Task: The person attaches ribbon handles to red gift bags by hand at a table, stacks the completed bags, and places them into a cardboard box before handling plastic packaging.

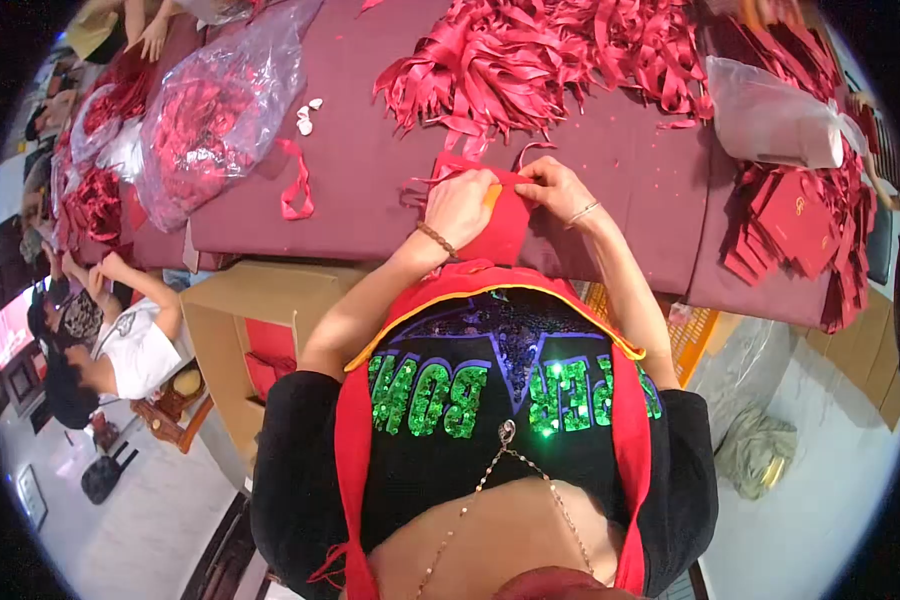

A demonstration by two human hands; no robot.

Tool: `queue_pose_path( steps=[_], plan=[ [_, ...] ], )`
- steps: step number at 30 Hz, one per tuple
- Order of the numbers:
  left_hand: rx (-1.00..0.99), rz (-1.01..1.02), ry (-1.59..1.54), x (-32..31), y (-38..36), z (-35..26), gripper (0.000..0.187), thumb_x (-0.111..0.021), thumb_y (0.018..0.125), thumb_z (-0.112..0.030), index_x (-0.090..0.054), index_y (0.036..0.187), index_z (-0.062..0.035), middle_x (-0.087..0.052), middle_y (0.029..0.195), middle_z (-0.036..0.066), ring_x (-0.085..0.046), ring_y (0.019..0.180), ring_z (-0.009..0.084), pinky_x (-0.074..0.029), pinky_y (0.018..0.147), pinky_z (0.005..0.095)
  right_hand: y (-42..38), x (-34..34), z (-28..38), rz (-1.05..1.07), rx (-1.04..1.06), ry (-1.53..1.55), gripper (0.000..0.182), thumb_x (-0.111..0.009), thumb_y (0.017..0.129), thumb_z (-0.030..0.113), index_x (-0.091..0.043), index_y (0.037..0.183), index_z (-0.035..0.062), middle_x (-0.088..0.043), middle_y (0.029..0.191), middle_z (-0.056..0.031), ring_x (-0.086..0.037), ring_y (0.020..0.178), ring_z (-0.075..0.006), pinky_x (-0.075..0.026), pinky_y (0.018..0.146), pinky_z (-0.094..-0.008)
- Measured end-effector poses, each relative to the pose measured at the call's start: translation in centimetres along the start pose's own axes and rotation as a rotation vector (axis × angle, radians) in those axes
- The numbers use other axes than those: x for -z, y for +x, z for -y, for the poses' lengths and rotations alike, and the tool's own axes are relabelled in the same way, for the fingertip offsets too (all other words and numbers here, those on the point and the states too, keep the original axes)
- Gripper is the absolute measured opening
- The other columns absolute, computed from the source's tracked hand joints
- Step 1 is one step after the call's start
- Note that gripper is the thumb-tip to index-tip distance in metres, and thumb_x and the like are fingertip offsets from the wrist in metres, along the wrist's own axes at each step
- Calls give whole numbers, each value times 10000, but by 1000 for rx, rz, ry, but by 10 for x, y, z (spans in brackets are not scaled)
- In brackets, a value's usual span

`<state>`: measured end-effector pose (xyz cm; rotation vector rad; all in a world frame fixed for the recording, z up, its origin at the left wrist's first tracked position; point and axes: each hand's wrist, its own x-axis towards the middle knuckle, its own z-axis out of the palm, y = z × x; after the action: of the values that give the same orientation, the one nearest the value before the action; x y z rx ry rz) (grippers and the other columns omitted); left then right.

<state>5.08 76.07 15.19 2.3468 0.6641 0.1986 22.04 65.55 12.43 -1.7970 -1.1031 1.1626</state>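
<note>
A flat red piece (502,232), which looks like a small paper bag, is between my hands at the table's front edge. My left hand (458,207) is closed on its left side, and a bit of yellow-orange shows beside the fingers. At its upper right corner, my right hand (558,190) pinches a red ribbon (513,178) against it. The fingertips hide where the ribbon meets the piece. Just beyond my hands lies a large heap of loose red ribbons (500,65), some with ends trailing toward me.
A clear plastic bag of red ribbons (215,115) lies left, near small white scraps (307,117) and a single ribbon (295,180). Right are stacked red bags with gold emblems (798,215) and a white plastic roll (775,115). A cardboard box (220,310) stands below; another person (135,340) sits left.
</note>
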Motion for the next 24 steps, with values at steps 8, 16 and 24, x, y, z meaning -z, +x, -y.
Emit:
queue_pose_path(
  steps=[8,16,24],
  plan=[
    [-4,30,178,-4,2,-9,140,-535,785,-171,-564,865,-59,-598,773,134,-596,720,310,-458,615,421,2,-9,-1,-57,27,-20,240,-675,708,152,-614,881,-2,-547,877,-144,-545,845,-265,-427,763,-335],
    [-96,-99,276,-9,-1,-12,111,-537,771,-160,-506,754,-55,-552,679,124,-576,652,303,-444,574,415,-2,-17,-6,-103,65,103,227,-663,728,164,-607,860,-12,-535,869,-127,-531,851,-238,-421,769,-317],
    [-155,-145,253,-12,-6,-7,89,-535,756,-136,-496,768,-57,-541,673,123,-572,660,298,-439,574,414,-15,-22,-1,-61,-3,210,201,-650,769,133,-590,885,-19,-539,822,-38,-517,721,-111,-432,645,-249]
  ],
)
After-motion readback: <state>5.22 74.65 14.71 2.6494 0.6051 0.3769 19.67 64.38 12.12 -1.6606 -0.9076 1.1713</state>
